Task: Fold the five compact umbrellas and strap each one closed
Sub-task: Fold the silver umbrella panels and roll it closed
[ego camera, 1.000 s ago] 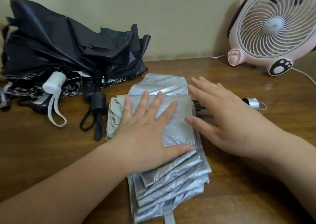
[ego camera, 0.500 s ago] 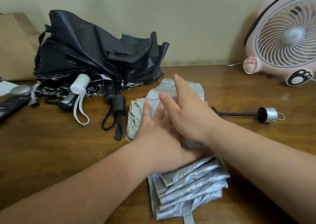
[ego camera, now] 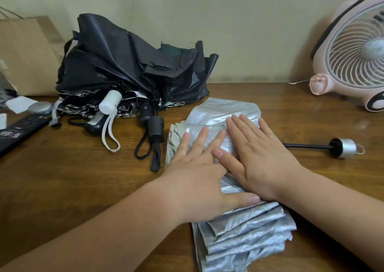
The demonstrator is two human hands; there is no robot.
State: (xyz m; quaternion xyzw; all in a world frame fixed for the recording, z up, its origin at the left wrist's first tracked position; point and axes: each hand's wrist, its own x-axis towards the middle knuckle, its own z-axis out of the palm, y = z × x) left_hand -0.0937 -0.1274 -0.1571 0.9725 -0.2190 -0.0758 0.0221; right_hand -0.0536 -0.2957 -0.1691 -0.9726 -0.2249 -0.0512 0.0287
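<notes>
A silver umbrella (ego camera: 245, 236) lies flat on the wooden table, its canopy folded in pleats. My left hand (ego camera: 199, 180) presses flat on the canopy's left part with fingers spread. My right hand (ego camera: 259, 157) lies flat beside it on the canopy, fingers straight, its thumb over my left hand's fingers. The umbrella's black shaft and silver handle (ego camera: 345, 148) stick out to the right. Behind, a heap of black umbrellas (ego camera: 128, 68) lies loose, with a white handle (ego camera: 110, 104) and a black handle (ego camera: 154, 126) toward me.
A pink desk fan (ego camera: 351, 64) stands at the back right. A brown paper bag (ego camera: 27, 57) leans on the wall at the back left. A dark flat case (ego camera: 18, 130) and a small silver object (ego camera: 39, 107) lie at the left edge.
My right hand came from beside the canopy, crossed over my left hand, and now lies flat on the fabric next to it. The view shifted left.
</notes>
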